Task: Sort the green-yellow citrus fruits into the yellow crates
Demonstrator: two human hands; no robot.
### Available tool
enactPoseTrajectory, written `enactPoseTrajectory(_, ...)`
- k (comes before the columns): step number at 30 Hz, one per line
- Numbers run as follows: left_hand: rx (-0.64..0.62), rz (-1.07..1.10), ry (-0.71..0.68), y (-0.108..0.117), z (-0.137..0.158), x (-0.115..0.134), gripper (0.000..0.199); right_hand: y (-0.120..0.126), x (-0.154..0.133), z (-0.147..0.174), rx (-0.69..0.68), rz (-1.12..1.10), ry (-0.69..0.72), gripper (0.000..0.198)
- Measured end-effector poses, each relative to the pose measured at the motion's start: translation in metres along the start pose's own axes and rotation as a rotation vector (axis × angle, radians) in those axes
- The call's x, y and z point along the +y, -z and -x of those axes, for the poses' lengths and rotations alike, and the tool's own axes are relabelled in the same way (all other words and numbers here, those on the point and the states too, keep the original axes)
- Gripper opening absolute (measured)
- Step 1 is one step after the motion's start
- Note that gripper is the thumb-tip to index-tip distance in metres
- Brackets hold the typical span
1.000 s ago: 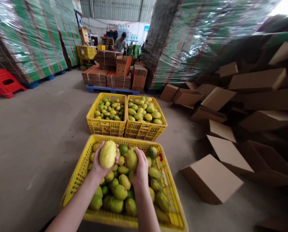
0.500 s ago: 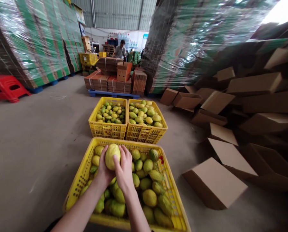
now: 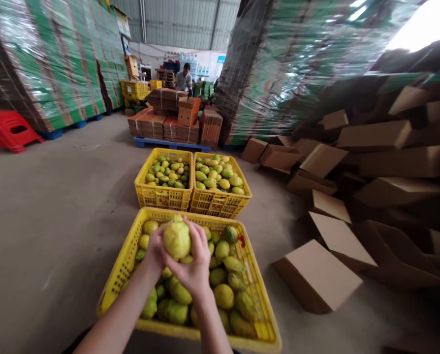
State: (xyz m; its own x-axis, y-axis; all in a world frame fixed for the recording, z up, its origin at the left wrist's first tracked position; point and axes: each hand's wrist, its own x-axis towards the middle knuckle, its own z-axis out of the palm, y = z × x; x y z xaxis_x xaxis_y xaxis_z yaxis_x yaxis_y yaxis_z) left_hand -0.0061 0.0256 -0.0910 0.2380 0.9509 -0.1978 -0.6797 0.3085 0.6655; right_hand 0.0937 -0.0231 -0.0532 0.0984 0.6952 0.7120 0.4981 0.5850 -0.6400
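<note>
A pale yellow-green, lumpy citron-like fruit [image 3: 176, 239] is held above the near crate, a knob showing at its top. My left hand [image 3: 156, 250] wraps its left side. On the other side my right hand [image 3: 195, 259] curls around it, thumb low in front and fingers along the right edge. Beneath both hands stands the near yellow plastic crate [image 3: 261, 300], holding many similar green and yellow fruits [image 3: 224, 296]. My forearms and hands hide some of these fruits.
Two yellow crates [image 3: 164, 195] of smaller-looking fruit stand just beyond. Cardboard boxes [image 3: 318, 275] are heaped on the right. Farther back are flattened cartons [image 3: 148, 125] on a blue pallet [image 3: 172, 144], a person [image 3: 183, 79], wrapped stacks [image 3: 68, 64] and a red stool [image 3: 11, 129].
The fruit has turned in my hands, so its knobbed end now shows at the top. My right hand has shifted right and opened wider around it. The view has moved slightly.
</note>
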Motion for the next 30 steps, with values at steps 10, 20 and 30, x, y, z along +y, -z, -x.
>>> enactPoseTrajectory(10,-0.009,0.054,-0.241,-0.030,0.023,0.043,0.063,0.033,0.023,-0.012,0.275,0.065,-0.068,0.060)
enactPoseTrajectory(20,-0.049,-0.239,-0.317,-0.024,0.022,0.039,0.067,0.023,0.018,-0.013,0.196,0.003,-0.062,0.049)
enactPoseTrajectory(30,-0.036,-0.178,-0.002,-0.015,0.019,0.050,0.054,0.032,0.026,-0.019,0.127,-0.766,-0.824,0.055)
